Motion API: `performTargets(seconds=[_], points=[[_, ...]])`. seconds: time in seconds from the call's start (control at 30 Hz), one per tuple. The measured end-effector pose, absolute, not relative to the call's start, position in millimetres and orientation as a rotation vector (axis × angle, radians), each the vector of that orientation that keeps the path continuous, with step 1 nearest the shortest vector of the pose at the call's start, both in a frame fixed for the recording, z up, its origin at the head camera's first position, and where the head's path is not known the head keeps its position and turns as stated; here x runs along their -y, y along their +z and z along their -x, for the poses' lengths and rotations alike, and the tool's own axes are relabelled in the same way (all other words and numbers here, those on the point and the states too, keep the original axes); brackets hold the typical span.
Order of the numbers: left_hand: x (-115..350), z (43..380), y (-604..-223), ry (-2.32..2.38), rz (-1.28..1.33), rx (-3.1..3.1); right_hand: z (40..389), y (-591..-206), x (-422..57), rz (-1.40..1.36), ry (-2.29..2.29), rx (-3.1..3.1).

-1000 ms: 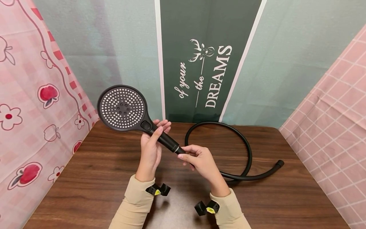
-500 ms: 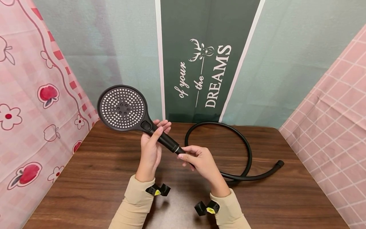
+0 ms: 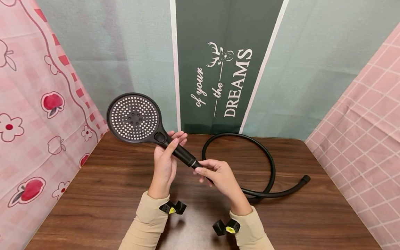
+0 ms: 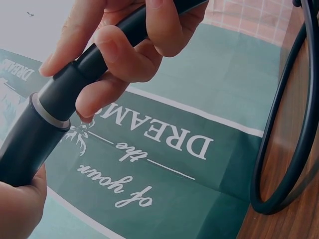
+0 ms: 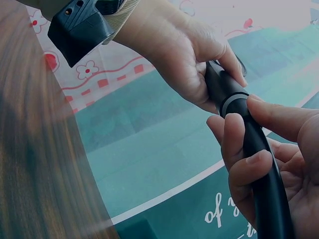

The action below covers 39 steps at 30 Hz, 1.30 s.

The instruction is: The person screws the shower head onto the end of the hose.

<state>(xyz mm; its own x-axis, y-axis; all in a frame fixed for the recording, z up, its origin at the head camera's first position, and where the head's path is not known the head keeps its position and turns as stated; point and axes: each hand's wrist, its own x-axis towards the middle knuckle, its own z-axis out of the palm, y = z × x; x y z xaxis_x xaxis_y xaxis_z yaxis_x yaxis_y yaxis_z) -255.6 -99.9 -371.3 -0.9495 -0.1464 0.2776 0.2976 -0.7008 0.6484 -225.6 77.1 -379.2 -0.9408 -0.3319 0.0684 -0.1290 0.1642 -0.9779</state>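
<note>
A black handheld shower head (image 3: pixel 134 118) with a round face of pale nozzles is held up above the table, tilted with its face to the upper left. My left hand (image 3: pixel 165 163) grips its handle, thumb across the front below the button. At the handle's lower end, my right hand (image 3: pixel 218 175) pinches the end of a black shower hose (image 3: pixel 271 163) between thumb and fingers. In the left wrist view, the hose's end fitting (image 4: pixel 62 94) meets the handle at a pale ring. The right wrist view shows the right fingers curled round the hose (image 5: pixel 266 184).
The hose loops over the wooden table (image 3: pixel 118 194), its free end (image 3: pixel 306 178) lying to the right. Behind the table hangs a green curtain (image 3: pixel 150 52) with lettering. Pink patterned cloths stand at the left (image 3: pixel 47 139) and right.
</note>
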Motion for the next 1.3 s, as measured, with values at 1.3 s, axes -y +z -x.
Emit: performTargets(seconds=[1.3], points=[[100.1,258.1,-371.3,-2.669,0.3,1.067,228.0,-381.2,-77.9,0.494,-1.847,-2.282]])
